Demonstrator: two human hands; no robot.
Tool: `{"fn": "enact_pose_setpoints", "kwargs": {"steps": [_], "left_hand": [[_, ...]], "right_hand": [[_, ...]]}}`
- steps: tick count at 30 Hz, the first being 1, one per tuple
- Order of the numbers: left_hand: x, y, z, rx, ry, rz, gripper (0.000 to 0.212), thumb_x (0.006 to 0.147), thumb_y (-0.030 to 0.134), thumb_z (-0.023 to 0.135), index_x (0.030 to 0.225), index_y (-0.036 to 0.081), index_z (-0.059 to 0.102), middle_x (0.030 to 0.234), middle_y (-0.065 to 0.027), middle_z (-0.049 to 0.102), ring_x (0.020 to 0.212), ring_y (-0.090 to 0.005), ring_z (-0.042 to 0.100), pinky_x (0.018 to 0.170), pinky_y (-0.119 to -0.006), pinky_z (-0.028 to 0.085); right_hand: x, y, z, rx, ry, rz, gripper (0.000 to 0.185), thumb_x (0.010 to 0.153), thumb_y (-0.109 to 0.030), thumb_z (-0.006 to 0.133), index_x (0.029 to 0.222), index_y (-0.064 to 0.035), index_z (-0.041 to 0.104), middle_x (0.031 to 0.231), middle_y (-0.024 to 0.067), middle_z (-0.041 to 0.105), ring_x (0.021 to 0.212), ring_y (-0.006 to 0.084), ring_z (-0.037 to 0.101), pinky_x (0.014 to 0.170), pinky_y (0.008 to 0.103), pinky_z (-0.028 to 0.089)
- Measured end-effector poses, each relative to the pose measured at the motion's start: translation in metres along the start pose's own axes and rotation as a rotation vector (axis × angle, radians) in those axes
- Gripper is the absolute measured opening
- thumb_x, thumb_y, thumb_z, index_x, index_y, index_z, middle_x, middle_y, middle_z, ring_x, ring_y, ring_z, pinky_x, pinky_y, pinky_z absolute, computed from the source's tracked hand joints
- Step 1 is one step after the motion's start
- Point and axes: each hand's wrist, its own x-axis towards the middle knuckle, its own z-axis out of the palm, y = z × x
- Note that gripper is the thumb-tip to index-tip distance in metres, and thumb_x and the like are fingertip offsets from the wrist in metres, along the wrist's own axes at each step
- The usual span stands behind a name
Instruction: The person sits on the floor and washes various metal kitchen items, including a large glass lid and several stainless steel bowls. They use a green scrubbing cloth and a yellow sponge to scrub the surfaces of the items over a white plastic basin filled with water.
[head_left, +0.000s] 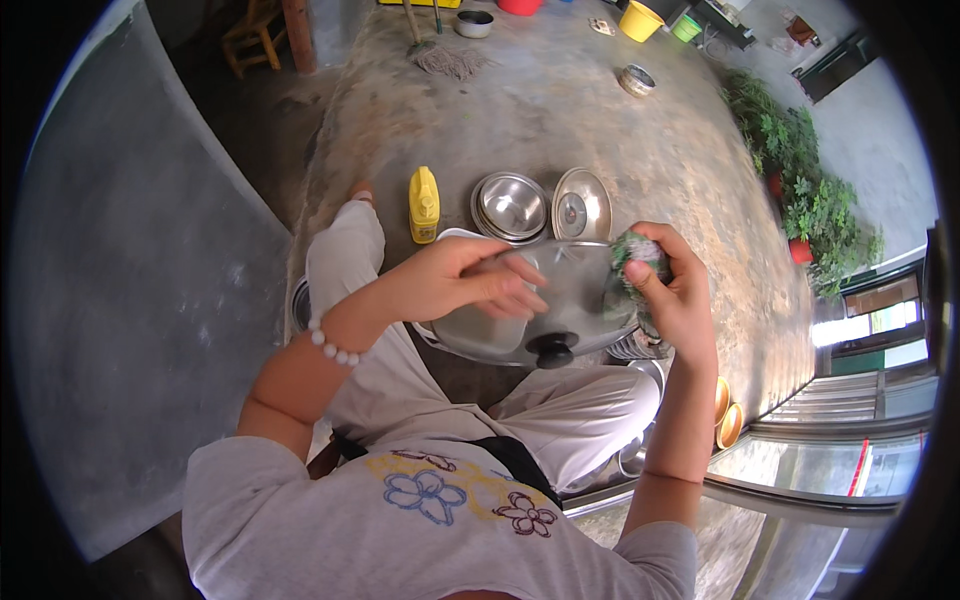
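A clear glass pot lid (574, 292) with a black knob (555, 351) is held up over my lap, tilted. My right hand (675, 292) pinches its right rim through a crumpled green and white cloth (636, 259). Over the lid's left part is my left hand (487, 277), blurred, with fingers apart and nothing seen in them; whether it touches the glass I cannot tell. Beneath the lid a white basin (454, 234) shows in part, its contents hidden.
Beyond the basin stand a yellow jug (424, 206), stacked steel bowls (513, 206) and a steel lid (589, 202). More metalware (634, 346) lies by my right knee. A grey wall panel (150, 300) rises on my left. Farther off are a mop (450, 60) and potted plants (814, 180).
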Motion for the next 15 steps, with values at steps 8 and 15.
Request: {"fn": "enact_pose_setpoints", "kwargs": {"steps": [8, 15], "left_hand": [[-0.009, -0.009, 0.019, 0.743, 0.458, 0.448, 0.018, 0.091, 0.017, 0.063, 0.08, 0.003, 0.058, 0.064, -0.0079, 0.063, 0.057, -0.0191, 0.064, 0.051, -0.03, 0.046], [0.001, 0.0, 0.037, 1.119, 0.445, 0.599, 0.021, 0.085, 0.018, 0.067, 0.073, 0.006, 0.056, 0.056, -0.0082, 0.054, 0.051, -0.028, 0.056, 0.048, -0.037, 0.041]], "right_hand": [[-0.025, 0.014, 0.01, -0.315, 0.144, -0.291, 0.031, 0.079, -0.011, 0.073, 0.105, 0.0002, 0.062, 0.092, 0.0121, 0.066, 0.084, 0.0244, 0.061, 0.077, 0.0309, 0.048], [-0.017, -0.018, 0.042, -0.654, 0.024, -0.598, 0.03, 0.072, -0.013, 0.072, 0.098, -0.0024, 0.062, 0.085, 0.0111, 0.06, 0.075, 0.0303, 0.055, 0.067, 0.0388, 0.046]]}}
